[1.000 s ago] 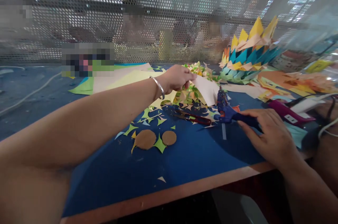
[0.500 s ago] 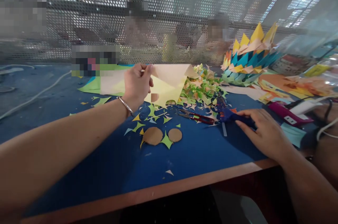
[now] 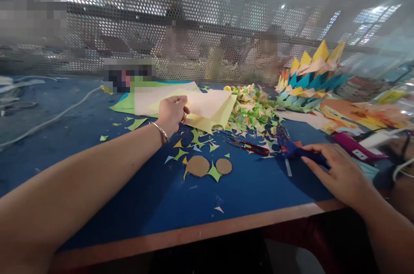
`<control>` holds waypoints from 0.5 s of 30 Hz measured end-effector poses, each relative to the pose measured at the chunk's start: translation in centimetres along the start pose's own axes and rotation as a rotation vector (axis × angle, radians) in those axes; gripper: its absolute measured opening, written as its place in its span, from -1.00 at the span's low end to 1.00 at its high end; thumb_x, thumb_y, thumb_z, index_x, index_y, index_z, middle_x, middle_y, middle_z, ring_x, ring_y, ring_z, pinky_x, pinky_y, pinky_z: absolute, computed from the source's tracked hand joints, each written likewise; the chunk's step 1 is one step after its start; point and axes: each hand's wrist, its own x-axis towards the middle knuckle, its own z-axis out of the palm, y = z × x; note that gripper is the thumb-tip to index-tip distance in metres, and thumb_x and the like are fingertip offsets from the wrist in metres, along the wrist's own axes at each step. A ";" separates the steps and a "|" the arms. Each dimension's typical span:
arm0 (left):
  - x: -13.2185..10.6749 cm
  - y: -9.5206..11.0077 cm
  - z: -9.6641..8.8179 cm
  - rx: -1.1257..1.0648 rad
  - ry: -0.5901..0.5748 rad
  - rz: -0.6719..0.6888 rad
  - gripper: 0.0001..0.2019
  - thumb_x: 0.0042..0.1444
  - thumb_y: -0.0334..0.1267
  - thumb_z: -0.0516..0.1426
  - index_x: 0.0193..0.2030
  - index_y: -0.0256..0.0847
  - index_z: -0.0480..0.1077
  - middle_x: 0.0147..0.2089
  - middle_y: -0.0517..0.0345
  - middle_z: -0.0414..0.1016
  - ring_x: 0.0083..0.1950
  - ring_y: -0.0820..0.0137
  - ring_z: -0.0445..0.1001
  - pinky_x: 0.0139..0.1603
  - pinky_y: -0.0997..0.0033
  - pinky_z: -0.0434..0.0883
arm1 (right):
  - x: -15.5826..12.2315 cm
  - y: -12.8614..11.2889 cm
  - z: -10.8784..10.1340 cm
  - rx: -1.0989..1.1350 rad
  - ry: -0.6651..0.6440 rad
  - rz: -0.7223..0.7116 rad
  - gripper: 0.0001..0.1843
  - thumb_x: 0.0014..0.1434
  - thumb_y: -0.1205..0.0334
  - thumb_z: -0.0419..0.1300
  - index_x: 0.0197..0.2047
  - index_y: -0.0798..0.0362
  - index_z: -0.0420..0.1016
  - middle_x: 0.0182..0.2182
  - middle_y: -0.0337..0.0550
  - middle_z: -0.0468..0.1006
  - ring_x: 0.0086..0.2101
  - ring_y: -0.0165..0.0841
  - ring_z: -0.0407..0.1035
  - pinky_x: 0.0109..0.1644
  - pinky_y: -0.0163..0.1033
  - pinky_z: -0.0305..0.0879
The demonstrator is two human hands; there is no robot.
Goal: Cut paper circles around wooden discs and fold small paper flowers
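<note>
Over a yellow sheet (image 3: pixel 227 119), the left hand (image 3: pixel 172 114) pinches a pale pink sheet (image 3: pixel 208 102) by its left end, thumb and fingers closed, probably to keep the rest uncovered. Off to the right, the right hand (image 3: pixel 339 169) grips the handle of a blue glue gun (image 3: pixel 289 148), its nozzle facing away, likely sparing the fingers its heat; a clear glue stick (image 3: pixel 289 168) juts out behind. Between the hands, red thread snips (image 3: pixel 255 148) lie among paper scraps (image 3: pixel 181 154), with 2 cardboard discs (image 3: pixel 198 166) nearer. Farther right, a blurred clear shape (image 3: pixel 403 108) may be a container; its contents cannot be told.
</note>
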 end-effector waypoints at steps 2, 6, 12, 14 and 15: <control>-0.9 0.9 0.0 -0.056 -0.024 -0.023 -0.88 0.18 -0.37 0.12 -0.14 -0.17 0.36 -0.61 0.36 0.23 -0.69 0.58 0.07 -0.67 0.53 0.06 | -0.1 0.5 -0.1 0.004 -0.020 -0.007 -0.68 0.31 -0.04 0.07 -0.06 0.01 0.42 -0.23 -0.02 0.57 -0.22 -0.09 0.47 -0.13 0.01 0.38; -3.5 2.3 0.2 -0.158 -0.135 -0.085 -0.93 0.19 -0.32 0.13 -0.22 -0.13 0.29 -0.58 0.36 0.19 -0.66 0.60 0.06 -0.65 0.52 0.00 | 0.8 0.4 -0.9 0.011 -0.011 -0.090 -0.67 0.31 -0.08 0.07 -0.11 -0.01 0.44 -0.27 0.00 0.58 -0.25 -0.06 0.49 -0.20 0.02 0.39; -7.6 2.7 1.2 -0.274 -0.361 -0.256 -0.87 0.21 -0.23 0.14 -0.25 -0.10 0.22 -0.57 0.36 0.15 -0.64 0.57 -0.03 -0.64 0.47 0.00 | 5.2 -7.2 -3.7 0.188 -0.011 -0.109 -0.85 0.31 0.11 0.12 -0.15 -0.05 0.45 -0.24 -0.05 0.59 -0.24 -0.14 0.51 -0.15 -0.05 0.42; -8.3 2.7 1.7 -0.296 -0.373 -0.275 -0.89 0.23 -0.22 0.12 -0.22 -0.10 0.22 -0.55 0.36 0.17 -0.63 0.57 -0.01 -0.62 0.46 0.04 | 7.2 -10.7 -4.1 0.336 -0.048 -0.156 -0.88 0.30 0.14 0.15 -0.16 -0.04 0.47 -0.23 -0.09 0.60 -0.27 -0.23 0.51 -0.21 -0.14 0.43; -8.5 2.7 1.9 -0.308 -0.369 -0.271 -0.90 0.24 -0.22 0.11 -0.22 -0.11 0.22 -0.54 0.35 0.18 -0.62 0.57 0.01 -0.61 0.45 0.05 | 8.2 -12.3 -4.1 0.407 -0.082 -0.187 -0.89 0.31 0.17 0.13 -0.17 -0.04 0.47 -0.25 -0.11 0.59 -0.28 -0.27 0.51 -0.25 -0.19 0.42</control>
